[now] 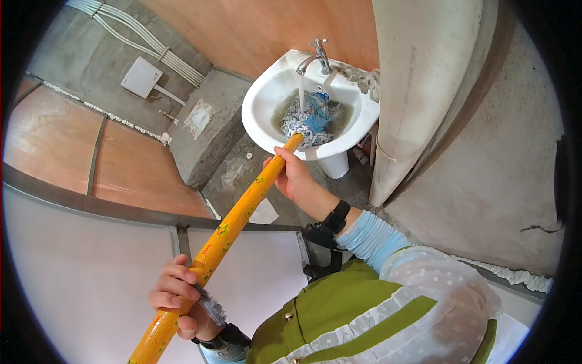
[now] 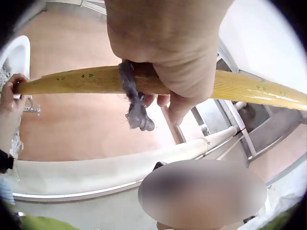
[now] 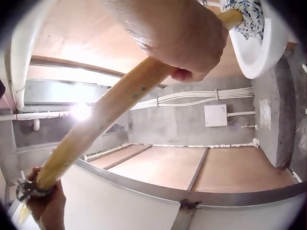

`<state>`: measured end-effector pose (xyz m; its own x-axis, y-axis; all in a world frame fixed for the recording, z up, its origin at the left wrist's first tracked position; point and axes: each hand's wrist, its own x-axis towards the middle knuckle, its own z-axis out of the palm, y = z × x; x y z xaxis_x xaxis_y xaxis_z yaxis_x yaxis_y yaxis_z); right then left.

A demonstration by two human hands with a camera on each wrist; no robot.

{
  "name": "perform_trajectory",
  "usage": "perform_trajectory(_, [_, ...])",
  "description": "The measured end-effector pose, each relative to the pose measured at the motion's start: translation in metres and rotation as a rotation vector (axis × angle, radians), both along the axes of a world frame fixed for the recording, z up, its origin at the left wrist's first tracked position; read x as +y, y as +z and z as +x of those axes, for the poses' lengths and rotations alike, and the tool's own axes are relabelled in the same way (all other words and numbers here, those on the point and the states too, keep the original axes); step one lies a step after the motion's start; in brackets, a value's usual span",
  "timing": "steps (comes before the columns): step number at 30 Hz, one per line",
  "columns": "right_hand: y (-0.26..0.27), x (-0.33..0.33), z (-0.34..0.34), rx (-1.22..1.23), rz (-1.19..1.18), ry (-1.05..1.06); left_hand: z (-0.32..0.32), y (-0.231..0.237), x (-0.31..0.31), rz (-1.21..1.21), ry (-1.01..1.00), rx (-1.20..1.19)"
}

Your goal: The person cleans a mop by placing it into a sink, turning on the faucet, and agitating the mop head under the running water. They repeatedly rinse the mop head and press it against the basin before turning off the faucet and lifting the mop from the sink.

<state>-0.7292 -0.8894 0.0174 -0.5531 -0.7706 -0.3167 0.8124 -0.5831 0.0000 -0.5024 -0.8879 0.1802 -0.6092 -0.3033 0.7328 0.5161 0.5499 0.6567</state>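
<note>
A mop with a yellow patterned handle [image 1: 233,221] slants from the lower left up to a white sink [image 1: 254,112]. Its head of printed and blue cloth strips [image 1: 312,118] lies in murky water in the basin, under a stream from the tap [image 1: 321,57]. Close to the mop head, my right hand [image 1: 295,177] grips the handle, thumb along its top. My left hand [image 1: 179,297] holds the handle farther back, fingers curled over it. Beside that hand, a grey cloth strip [image 2: 136,103] is looped round the handle and dangles.
A thick pale pipe [image 1: 418,91] runs beside the sink on the right. Left of the sink is a concrete ledge [image 1: 212,127], with a white box [image 1: 141,77] on the wall beyond. A metal-framed white panel [image 1: 91,261] stands at the lower left.
</note>
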Motion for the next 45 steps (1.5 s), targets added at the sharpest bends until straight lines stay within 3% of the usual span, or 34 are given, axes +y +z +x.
perform_trajectory(5, [0.002,-0.004,-0.007,-0.021,0.13,0.043,0.0,-0.019,-0.005,0.139,-0.043,0.019])
perform_trajectory(10, [-0.067,-0.048,-0.057,0.016,0.202,0.068,-0.047,-0.053,-0.007,0.042,-0.004,-0.185])
perform_trajectory(13, [-0.042,-0.027,-0.022,-0.062,0.184,0.001,-0.027,-0.028,-0.006,0.118,-0.097,-0.075])
perform_trajectory(15, [-0.028,-0.012,-0.017,0.03,0.197,0.01,-0.022,-0.022,-0.01,0.055,-0.106,-0.042])
perform_trajectory(19, [-0.056,-0.03,-0.057,0.068,0.236,0.026,-0.054,-0.048,-0.009,0.161,-0.024,0.019])
perform_trajectory(22, [-0.057,-0.036,-0.068,0.057,0.351,0.009,-0.061,-0.057,-0.01,0.135,0.036,-0.037])
perform_trajectory(25, [-0.046,-0.01,-0.031,0.051,0.266,-0.018,-0.033,-0.032,-0.008,0.032,-0.254,-0.121])
perform_trajectory(29, [-0.071,-0.029,-0.066,0.176,0.361,0.151,-0.048,-0.052,0.001,0.061,-0.105,-0.152])
perform_trajectory(32, [-0.068,-0.031,-0.07,0.161,0.419,0.116,-0.059,-0.057,0.004,0.084,0.015,-0.163])
perform_trajectory(35, [-0.059,-0.016,-0.042,0.127,0.474,0.118,-0.025,-0.032,-0.002,0.014,-0.147,-0.204])
perform_trajectory(37, [-0.052,-0.004,-0.034,0.222,0.449,0.124,-0.022,-0.03,-0.003,-0.107,-0.179,-0.274])
perform_trajectory(43, [-0.069,-0.014,-0.058,0.163,0.4,0.12,-0.053,-0.053,0.001,0.074,-0.142,-0.167])
perform_trajectory(45, [-0.078,-0.013,-0.047,-0.017,0.076,-0.101,-0.055,-0.043,0.01,0.098,-0.141,-0.152])
